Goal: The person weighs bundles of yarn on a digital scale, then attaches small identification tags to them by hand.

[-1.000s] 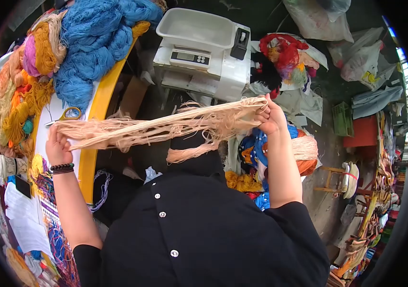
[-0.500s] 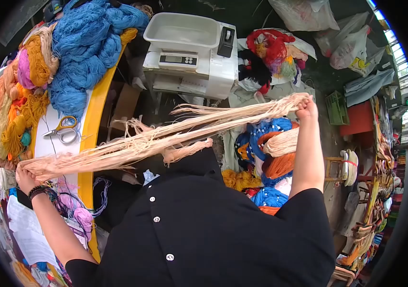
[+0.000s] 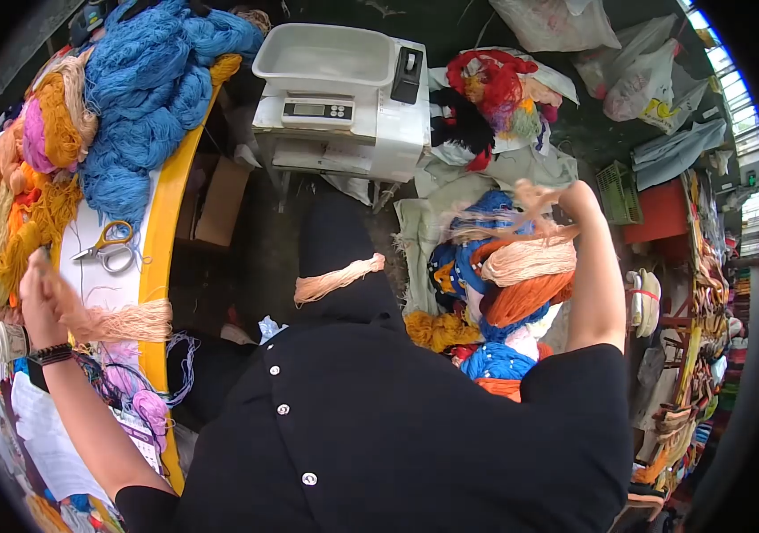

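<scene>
My left hand (image 3: 40, 306) is over the white table at the left, fingers slightly smeared, closed on a hank of peach yarn (image 3: 126, 321) that hangs toward the table's yellow edge. At the right, my right hand (image 3: 580, 204) is raised and closed on blurred strands of peach yarn (image 3: 522, 213), above a pile of coloured skeins. Across my black-clad leg lies a short peach skein (image 3: 339, 278), touched by neither hand. Scissors (image 3: 108, 246) with a yellow and a grey handle rest on the table above my left hand.
A digital scale (image 3: 326, 110) with a white tray (image 3: 322, 55) stands ahead on a white stand. Blue yarn (image 3: 144, 115) heaps the left table. Orange and blue skeins (image 3: 522, 306) lie at my right. Plastic bags (image 3: 642, 89) and a green crate (image 3: 618, 191) sit farther right.
The long peach yarn stretched between my hands no longer spans them; separate peach strands are now at each hand. My left hand has risen slightly, and the skein on my leg is uncovered.
</scene>
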{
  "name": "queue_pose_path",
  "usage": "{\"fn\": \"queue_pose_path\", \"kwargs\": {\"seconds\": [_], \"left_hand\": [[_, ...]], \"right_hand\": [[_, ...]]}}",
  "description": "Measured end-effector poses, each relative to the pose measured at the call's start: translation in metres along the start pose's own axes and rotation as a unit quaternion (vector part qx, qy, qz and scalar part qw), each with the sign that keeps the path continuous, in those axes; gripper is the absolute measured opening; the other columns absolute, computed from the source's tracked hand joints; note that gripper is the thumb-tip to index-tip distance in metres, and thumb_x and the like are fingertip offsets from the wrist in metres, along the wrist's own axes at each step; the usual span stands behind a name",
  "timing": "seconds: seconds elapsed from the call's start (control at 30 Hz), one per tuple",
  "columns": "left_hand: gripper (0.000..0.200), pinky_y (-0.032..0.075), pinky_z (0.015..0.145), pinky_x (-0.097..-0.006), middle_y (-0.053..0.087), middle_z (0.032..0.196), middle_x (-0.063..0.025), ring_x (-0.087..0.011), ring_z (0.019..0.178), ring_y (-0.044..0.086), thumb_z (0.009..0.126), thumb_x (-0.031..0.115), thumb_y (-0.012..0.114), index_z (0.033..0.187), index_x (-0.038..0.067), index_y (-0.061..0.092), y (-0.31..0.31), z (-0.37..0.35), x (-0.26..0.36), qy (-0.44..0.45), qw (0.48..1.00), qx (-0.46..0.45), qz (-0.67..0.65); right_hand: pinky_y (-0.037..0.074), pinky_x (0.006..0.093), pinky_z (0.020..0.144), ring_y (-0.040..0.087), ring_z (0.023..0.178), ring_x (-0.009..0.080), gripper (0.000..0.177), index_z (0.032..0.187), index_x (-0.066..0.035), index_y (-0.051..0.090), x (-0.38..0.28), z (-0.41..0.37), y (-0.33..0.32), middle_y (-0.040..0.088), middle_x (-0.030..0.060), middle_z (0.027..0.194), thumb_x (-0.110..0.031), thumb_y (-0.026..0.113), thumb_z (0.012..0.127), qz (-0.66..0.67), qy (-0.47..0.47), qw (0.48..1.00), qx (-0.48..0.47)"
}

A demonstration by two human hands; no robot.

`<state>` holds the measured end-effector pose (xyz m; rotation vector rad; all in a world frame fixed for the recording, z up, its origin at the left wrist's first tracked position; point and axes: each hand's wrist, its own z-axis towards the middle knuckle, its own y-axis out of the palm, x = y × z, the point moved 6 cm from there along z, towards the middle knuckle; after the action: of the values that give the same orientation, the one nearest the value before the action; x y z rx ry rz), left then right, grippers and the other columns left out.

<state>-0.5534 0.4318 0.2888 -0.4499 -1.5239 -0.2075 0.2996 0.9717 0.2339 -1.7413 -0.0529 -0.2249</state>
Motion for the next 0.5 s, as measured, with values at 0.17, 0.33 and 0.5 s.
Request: {"fn": "queue_pose_path", "kwargs": {"seconds": [0.17,0.33,0.5], "left_hand": [[0.033,0.018,0.039,-0.0155,0.035,0.061,0.0091,0.0013,0.046,0.025,0.1,0.022,0.046,0.128,0.007,0.054,0.124,-0.087,0.067,0.029,0.982,-0.187,0.016],[0.045,0.019,0.044,-0.016,0.035,0.061,0.0067,0.0001,0.049,0.026,0.101,0.018,0.039,0.139,-0.005,0.039,0.172,-0.16,0.129,0.097,0.958,-0.263,-0.05],[0.027,0.02,0.039,-0.0199,0.041,0.055,0.0043,-0.003,0.043,0.03,0.102,0.022,0.041,0.094,0.001,0.056,0.178,-0.184,0.102,0.024,0.929,-0.343,-0.14]], "right_hand": [[0.051,0.0408,0.072,0.065,0.084,0.0337,0.033,0.09,0.001,0.069,-0.083,-0.081,-0.088,0.067,0.0206,0.091,-0.03,0.069,0.077,-0.036,-0.082,0.996,0.014],[0.034,0.0195,0.055,0.045,0.059,0.0047,0.018,0.086,-0.008,0.062,-0.136,-0.157,-0.172,0.051,-0.0055,0.066,-0.026,0.065,0.087,0.546,-0.247,0.789,-0.135],[0.036,0.0196,0.059,0.049,0.068,0.0068,0.022,0.1,-0.003,0.058,-0.175,-0.188,-0.241,0.059,0.0019,0.081,-0.023,0.049,0.099,0.698,-0.381,0.601,-0.085]]}}
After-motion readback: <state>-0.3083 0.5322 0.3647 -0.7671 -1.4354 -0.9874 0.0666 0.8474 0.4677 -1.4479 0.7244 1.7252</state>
